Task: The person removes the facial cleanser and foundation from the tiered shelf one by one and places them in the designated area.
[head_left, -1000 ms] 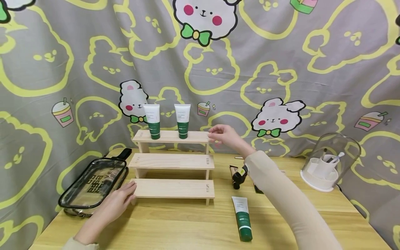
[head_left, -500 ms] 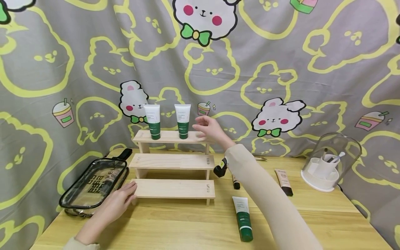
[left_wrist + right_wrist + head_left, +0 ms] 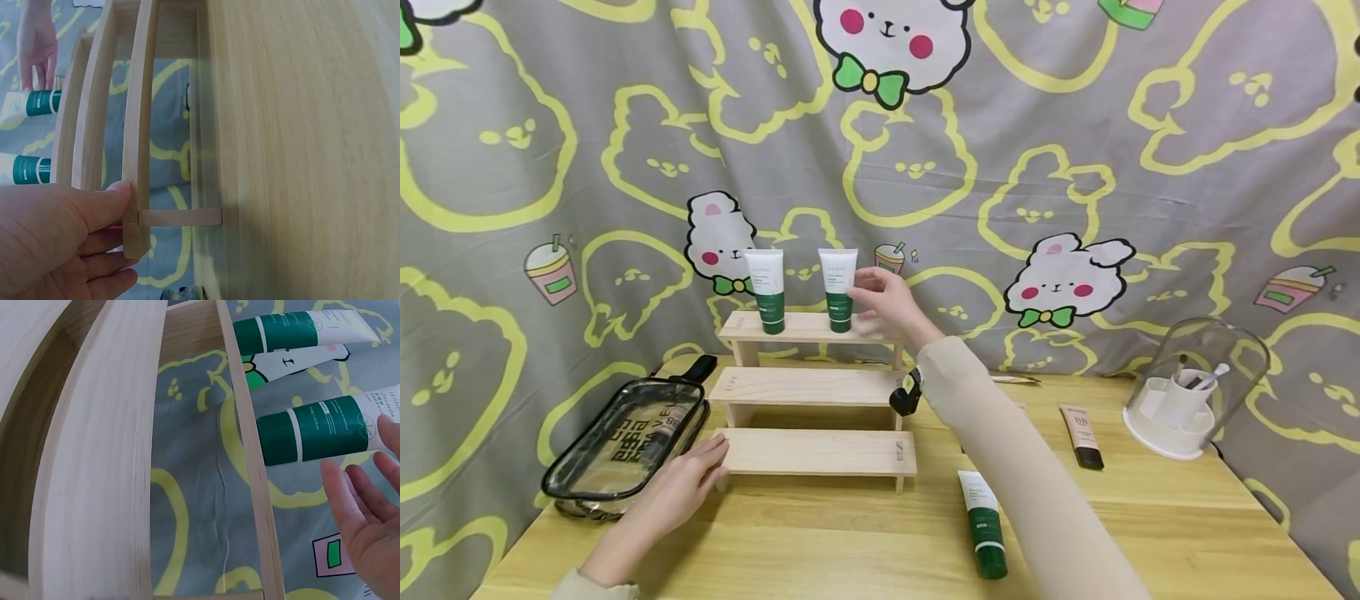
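A left tube point(image 3: 766, 293) and a right tube point(image 3: 837, 287) stand on the top tier point(image 3: 802, 329) of a rack point(image 3: 811, 450); a pouch point(image 3: 625, 442) lies left of it, a third tube point(image 3: 982, 523) to its right, an organiser point(image 3: 1169, 406) farther right

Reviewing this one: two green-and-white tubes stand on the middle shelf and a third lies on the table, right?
Not the middle shelf: the head view shows the two tubes standing on the top shelf. The third tube does lie on the table.
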`<state>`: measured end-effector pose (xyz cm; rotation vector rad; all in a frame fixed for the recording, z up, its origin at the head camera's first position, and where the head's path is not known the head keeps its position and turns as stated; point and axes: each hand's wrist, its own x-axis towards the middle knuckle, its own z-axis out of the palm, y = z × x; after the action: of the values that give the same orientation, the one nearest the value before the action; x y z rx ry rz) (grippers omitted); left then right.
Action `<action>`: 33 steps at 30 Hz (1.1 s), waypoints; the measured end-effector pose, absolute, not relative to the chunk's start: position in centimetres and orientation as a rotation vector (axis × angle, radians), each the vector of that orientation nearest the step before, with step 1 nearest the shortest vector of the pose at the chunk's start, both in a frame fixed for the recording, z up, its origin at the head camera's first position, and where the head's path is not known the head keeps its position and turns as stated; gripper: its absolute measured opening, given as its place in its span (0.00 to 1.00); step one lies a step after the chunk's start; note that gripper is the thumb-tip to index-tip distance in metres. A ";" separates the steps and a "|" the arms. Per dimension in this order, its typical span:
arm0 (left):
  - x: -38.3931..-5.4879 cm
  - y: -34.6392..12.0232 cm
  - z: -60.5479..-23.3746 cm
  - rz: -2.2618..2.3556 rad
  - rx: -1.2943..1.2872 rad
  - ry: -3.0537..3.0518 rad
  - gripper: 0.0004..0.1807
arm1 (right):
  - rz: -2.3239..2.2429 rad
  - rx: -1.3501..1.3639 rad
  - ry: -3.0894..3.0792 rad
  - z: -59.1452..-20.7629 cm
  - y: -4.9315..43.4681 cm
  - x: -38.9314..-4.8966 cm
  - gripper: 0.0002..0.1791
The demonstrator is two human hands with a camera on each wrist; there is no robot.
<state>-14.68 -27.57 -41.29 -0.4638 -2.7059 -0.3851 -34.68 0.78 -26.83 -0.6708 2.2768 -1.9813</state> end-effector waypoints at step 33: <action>-14.7 -27.6 -41.3 -0.388 -0.480 -2.685 0.20 | -2.005 -0.609 2.366 -26.6 0.3 -33.4 0.14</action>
<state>-14.74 -27.58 -41.31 -0.4801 -2.6849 -0.3882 -33.44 0.34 -26.62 -0.6093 2.3658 -2.0050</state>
